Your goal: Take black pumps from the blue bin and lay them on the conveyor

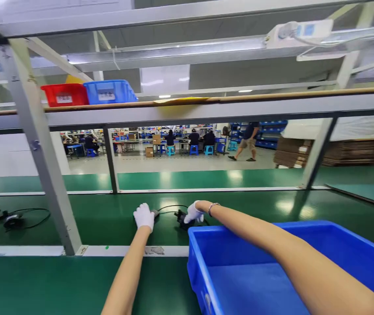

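Both my hands wear white gloves and reach out over the green conveyor belt (108,218). My left hand (144,216) is closed over one end of a black cable (169,208), at a small grey plug. My right hand (193,213) grips a black power adapter (182,218) joined to that cable, just beyond the far left corner of the blue bin. A bracelet shows on my right wrist.
A large empty blue bin (272,262) stands at the front right under my right arm. Another black adapter with cable (11,218) lies on the belt at the left. A grey frame post (42,153) rises left of my hands. Red and blue bins (88,92) sit on the shelf above. Seated workers are far behind.
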Motion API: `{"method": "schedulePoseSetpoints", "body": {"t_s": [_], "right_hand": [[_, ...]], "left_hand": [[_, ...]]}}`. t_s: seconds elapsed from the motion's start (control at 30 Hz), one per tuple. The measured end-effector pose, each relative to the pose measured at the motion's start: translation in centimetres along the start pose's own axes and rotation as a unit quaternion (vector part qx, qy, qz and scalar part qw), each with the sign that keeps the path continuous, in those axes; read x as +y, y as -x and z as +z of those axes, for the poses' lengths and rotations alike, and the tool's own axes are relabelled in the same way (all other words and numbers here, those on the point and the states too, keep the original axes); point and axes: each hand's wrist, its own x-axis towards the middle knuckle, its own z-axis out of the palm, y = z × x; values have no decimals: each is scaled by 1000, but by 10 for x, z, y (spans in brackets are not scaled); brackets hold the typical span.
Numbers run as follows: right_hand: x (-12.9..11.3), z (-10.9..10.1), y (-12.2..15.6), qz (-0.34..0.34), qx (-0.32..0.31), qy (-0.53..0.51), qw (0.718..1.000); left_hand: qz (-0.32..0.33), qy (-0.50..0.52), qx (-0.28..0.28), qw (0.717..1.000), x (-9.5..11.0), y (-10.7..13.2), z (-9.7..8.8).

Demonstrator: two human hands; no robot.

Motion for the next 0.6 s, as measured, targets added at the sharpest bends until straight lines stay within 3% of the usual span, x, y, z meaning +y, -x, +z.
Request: {"method": "schedulePoseSetpoints", "body": {"t_s": [0.1,0.23,0.33,0.43,0.53,0.6], "right_hand": [[18,-22,29,36,-2,19,999],[41,-34,104,59,48,36,996],[33,-6,175,39,-1,49,998],[11,43,234,-9,-137,59,989],[-5,84,268,-45,-228,73,970],[-11,97,280,-53,-224,79,970]], "left_hand": [[-20,-84,23,996,7,-2,-17],[-9,-123,-15,992,31,14,-36],[39,-105,-70,991,61,52,-45],[103,-68,-126,984,94,113,-53],[157,-34,-179,971,119,179,-61],[176,-23,-203,963,130,217,-67]]}}
